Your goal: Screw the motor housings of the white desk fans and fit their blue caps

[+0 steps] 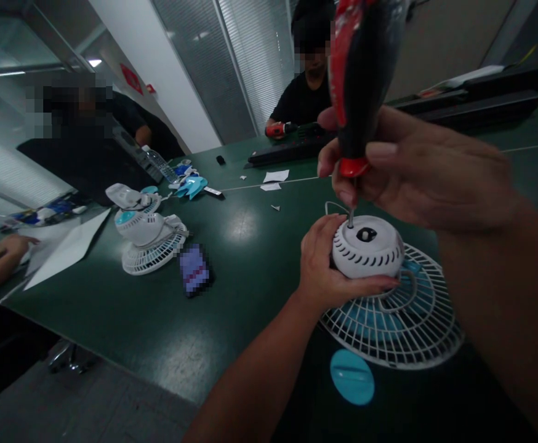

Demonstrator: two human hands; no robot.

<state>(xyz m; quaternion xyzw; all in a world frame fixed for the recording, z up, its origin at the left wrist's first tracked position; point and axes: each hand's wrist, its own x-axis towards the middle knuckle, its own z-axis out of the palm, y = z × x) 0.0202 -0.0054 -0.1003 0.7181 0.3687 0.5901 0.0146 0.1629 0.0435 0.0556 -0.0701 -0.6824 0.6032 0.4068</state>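
Observation:
My left hand [321,266] is wrapped round the side of a white round fan housing [369,255], which faces up with a dark hole in its top. In my right hand [417,163] is a red and black screwdriver [356,80], held upright by its lower handle. Its tip touches the top of the housing near the left edge. Beneath the housing lies a white fan grille [439,332] with blue blades inside. A blue oval cap [353,377] rests on the table just in front of the grille.
On the green table [232,258] are a phone [195,269], other white fans [149,231], paper scraps [276,176], a plastic bottle [160,165] and long black parts [292,151]. Two people sit across the table; another person's hands [13,249] are at far left.

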